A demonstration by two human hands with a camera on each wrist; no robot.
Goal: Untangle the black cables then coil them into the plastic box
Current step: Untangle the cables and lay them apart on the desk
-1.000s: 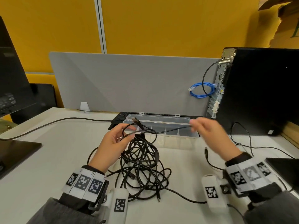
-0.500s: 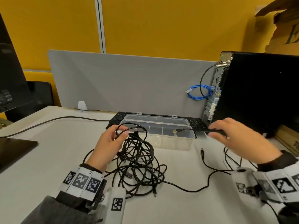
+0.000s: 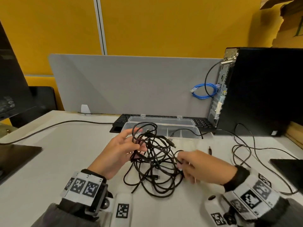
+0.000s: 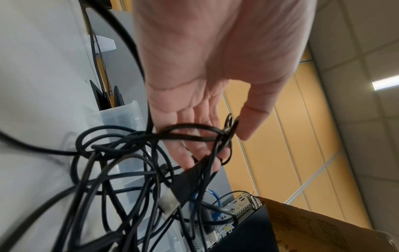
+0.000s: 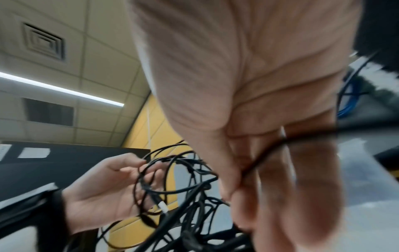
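A tangle of black cables (image 3: pixel 154 163) lies on the white desk in front of the clear plastic box (image 3: pixel 185 133), whose lid is open. My left hand (image 3: pixel 137 141) holds the top loops of the tangle up, with strands running between thumb and fingers (image 4: pixel 194 158). My right hand (image 3: pixel 180 159) pinches one black strand at the tangle's right side. In the right wrist view that strand (image 5: pixel 265 153) runs through my right hand's fingers, and my left hand (image 5: pixel 138 172) carries loops. One thin cable (image 3: pixel 188 129) lies across the box's right end.
A black keyboard (image 3: pixel 203 122) sits behind the box against the grey divider (image 3: pixel 131 82). A computer tower (image 3: pixel 262 92) with a blue cable (image 3: pixel 203 92) stands at the right. Its cables (image 3: pixel 242 149) trail over the desk. A monitor base (image 3: pixel 16 154) is at the left.
My right hand has come back from the far right by the tower to the tangle and now pinches a strand there. My left hand has kept hold of the loops.
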